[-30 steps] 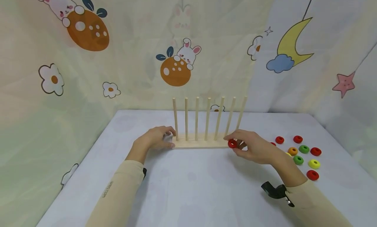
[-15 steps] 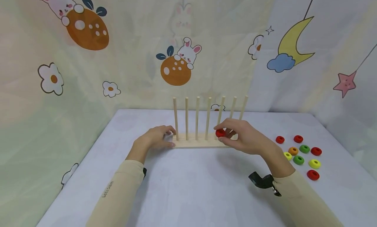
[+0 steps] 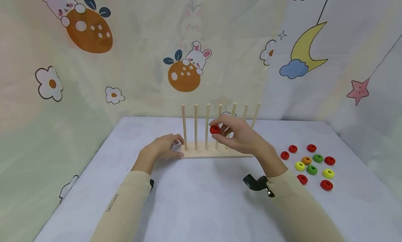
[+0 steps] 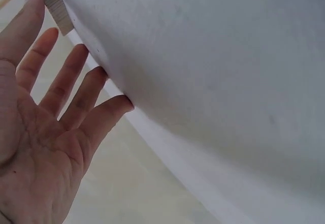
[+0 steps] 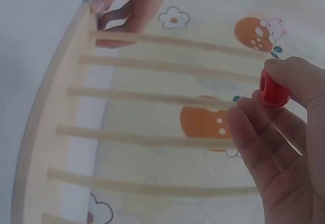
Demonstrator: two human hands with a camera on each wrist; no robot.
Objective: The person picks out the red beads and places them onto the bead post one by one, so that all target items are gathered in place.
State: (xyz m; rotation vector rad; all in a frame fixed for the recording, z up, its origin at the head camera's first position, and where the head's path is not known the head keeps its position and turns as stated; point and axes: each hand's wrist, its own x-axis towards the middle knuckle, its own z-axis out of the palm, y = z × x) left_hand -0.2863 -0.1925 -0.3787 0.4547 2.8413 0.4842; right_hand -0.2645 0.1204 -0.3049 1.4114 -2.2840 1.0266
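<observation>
A light wooden peg rack (image 3: 204,153) with a row of several upright rods stands mid-table in the head view. At its left end my left hand (image 3: 160,148) holds the base, thumb at the front and fingertips behind. The left wrist view shows the wooden end (image 4: 60,13) by the thumb and index finger, with the other fingers spread. My right hand (image 3: 235,132) pinches a red ring bead (image 5: 275,91) between thumb and index finger. The bead is raised in front of the rods, on the left of the hand, below the rod tops. No beads sit on the rods that show.
Loose ring beads lie on the table at the right: several red ones such as a near red bead (image 3: 326,185), an orange bead (image 3: 306,160), green ones (image 3: 312,170) and yellow ones (image 3: 328,173). A printed curtain (image 3: 141,60) hangs behind the table.
My right hand has carried the red bead left and upward, from the rack's right front to in front of the middle rods. The left hand has stayed at the rack's left end.
</observation>
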